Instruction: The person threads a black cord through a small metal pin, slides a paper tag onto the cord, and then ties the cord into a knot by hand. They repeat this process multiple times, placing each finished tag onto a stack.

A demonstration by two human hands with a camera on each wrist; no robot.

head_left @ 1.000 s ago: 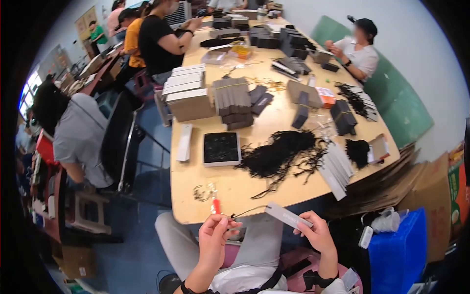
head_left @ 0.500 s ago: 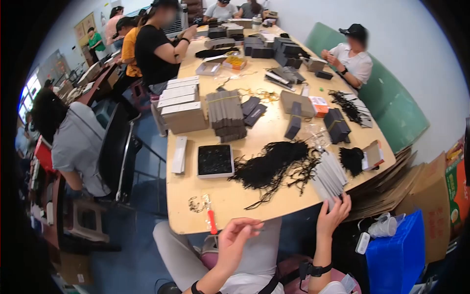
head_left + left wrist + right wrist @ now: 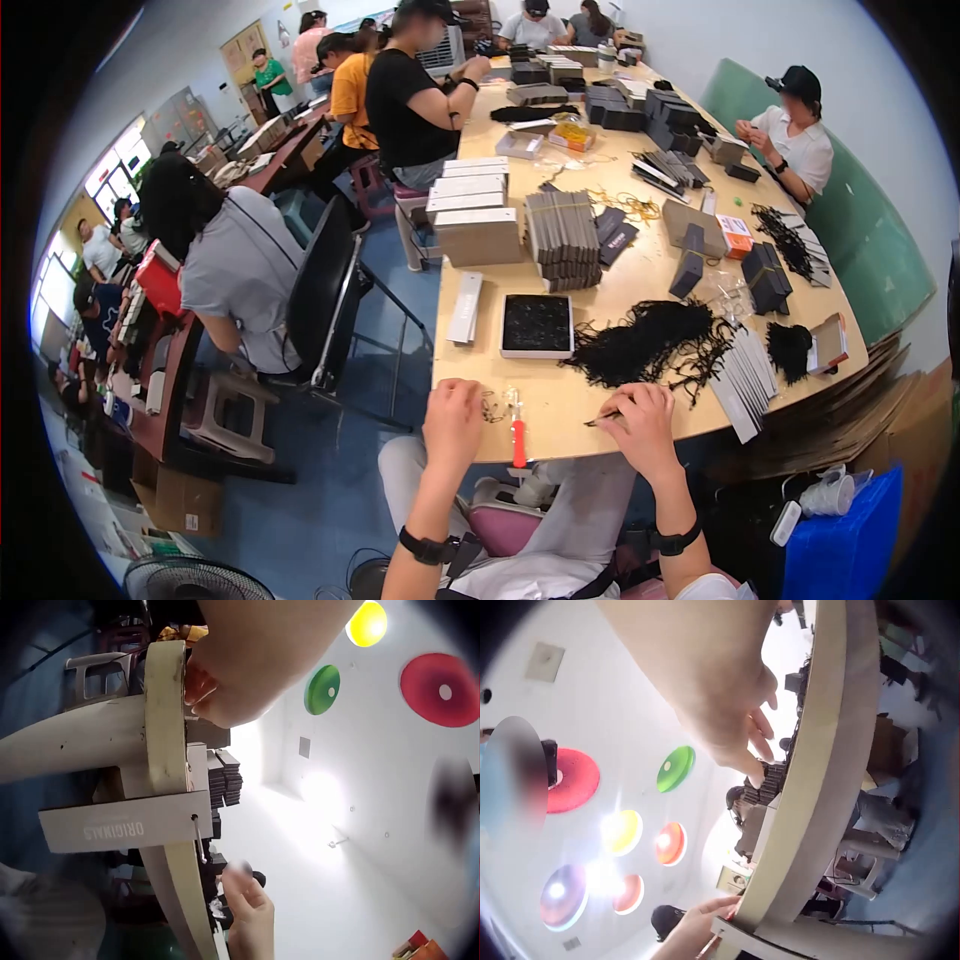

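Observation:
In the head view my left hand (image 3: 455,415) is at the table's near edge, fingertips down beside a few small chain-like pieces (image 3: 490,406); what lies under them is hidden. My right hand (image 3: 640,425) is over the near edge, pinching a small dark thin thing (image 3: 598,420). Between the hands lies a red-handled tool (image 3: 519,442). A grey tag (image 3: 120,825) lettered ORIGINALS, with a hole at one end, overlaps the table edge in the left wrist view. Beyond my right hand are a tangled heap of black cords (image 3: 640,345) and a row of grey tags (image 3: 745,385).
A black-filled box (image 3: 536,325) stands behind the hands, with a white tag (image 3: 464,308) left of it. Farther back are stacked grey boxes (image 3: 478,235) and banded bundles (image 3: 565,240). A blue bin (image 3: 845,535) is at right. Other people sit around the tables.
One second ago my right hand held a grey tag with a cord; then it reached the tag row. Now it is back leftward with a small dark thing. My left hand moved onto the table edge.

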